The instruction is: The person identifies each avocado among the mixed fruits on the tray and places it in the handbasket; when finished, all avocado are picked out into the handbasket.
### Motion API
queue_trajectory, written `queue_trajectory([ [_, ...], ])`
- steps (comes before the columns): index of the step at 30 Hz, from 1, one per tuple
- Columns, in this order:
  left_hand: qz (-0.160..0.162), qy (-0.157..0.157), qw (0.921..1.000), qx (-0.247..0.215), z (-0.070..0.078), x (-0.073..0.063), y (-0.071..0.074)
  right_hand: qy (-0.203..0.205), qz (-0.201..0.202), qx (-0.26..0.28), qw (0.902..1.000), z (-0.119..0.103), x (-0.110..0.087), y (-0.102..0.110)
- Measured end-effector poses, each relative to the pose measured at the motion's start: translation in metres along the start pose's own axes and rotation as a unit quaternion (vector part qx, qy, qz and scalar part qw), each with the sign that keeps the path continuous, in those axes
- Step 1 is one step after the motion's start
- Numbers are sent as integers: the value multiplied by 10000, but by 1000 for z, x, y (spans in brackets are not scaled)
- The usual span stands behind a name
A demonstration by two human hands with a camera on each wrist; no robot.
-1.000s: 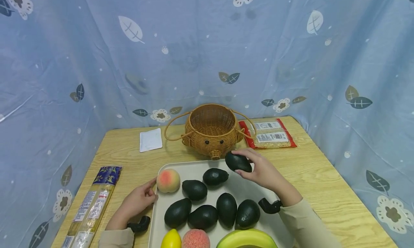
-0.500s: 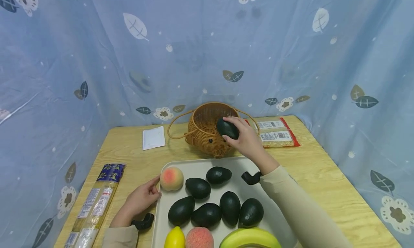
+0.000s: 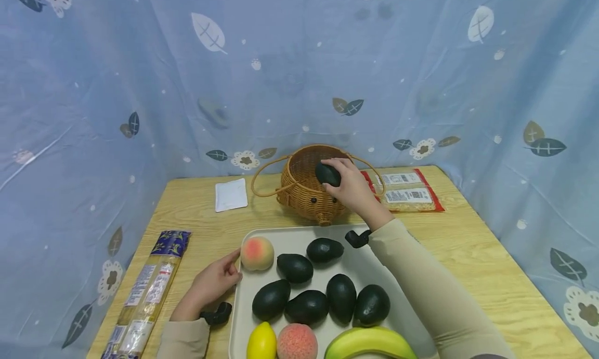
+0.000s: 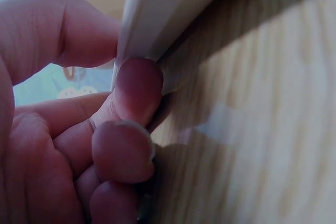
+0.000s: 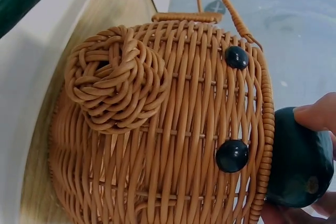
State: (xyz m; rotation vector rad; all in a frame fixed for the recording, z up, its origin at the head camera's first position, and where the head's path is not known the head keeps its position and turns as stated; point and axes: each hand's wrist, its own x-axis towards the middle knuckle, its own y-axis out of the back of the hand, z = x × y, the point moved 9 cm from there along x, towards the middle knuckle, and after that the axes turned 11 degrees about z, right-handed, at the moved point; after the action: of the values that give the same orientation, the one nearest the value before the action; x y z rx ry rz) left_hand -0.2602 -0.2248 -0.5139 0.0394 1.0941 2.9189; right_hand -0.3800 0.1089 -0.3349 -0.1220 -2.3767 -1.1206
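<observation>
In the head view my right hand point(image 3: 352, 190) grips a dark green avocado point(image 3: 327, 175) at the mouth of a wicker basket point(image 3: 306, 196). The right wrist view has the avocado point(image 5: 299, 158) at the basket's woven rim, between thumb and fingers. My left hand point(image 3: 212, 285) is at the left edge of a white tray point(image 3: 292, 237). In the left wrist view its thumb and a finger pinch the tray's rim point(image 4: 157, 11). On the tray lie several avocados point(image 3: 306, 307), a pale peach point(image 3: 257, 253), a pinkish-red peach point(image 3: 297, 342), a lemon point(image 3: 262, 342) and a banana point(image 3: 369, 342).
Long clear packages with blue ends point(image 3: 151, 291) lie on the wooden table point(image 3: 472, 276) at left. A white packet point(image 3: 231, 195) lies left of the basket. Red-edged bags point(image 3: 412, 195) lie to its right. Blue patterned curtains point(image 3: 281, 78) surround the table.
My right hand has carried the avocado from above the tray's back edge up to the basket's mouth. The left hand stays at the tray's edge. The head view has shifted slightly.
</observation>
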Motion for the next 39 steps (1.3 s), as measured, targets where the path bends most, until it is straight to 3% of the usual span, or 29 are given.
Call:
queue_trajectory([
  [10, -16, 202, 9998, -4, -1, -1, -1, -60, 76, -84, 9999, -2, 1, 4],
  [19, -8, 139, 9999, 14, 1, -2, 0, 755, 246, -227, 9966, -29, -22, 12],
  [26, -50, 151, 9999, 58, -2, 0, -1, 1101, 130, 143, 9937, -44, -51, 10],
  [32, -52, 82, 9999, 132, -4, 3, -1, 1304, -311, 341, 9904, -48, -79, 4],
  [39, -90, 57, 9999, 96, -2, 4, -3, 982, -1475, 467, 9831, -32, -108, -17],
])
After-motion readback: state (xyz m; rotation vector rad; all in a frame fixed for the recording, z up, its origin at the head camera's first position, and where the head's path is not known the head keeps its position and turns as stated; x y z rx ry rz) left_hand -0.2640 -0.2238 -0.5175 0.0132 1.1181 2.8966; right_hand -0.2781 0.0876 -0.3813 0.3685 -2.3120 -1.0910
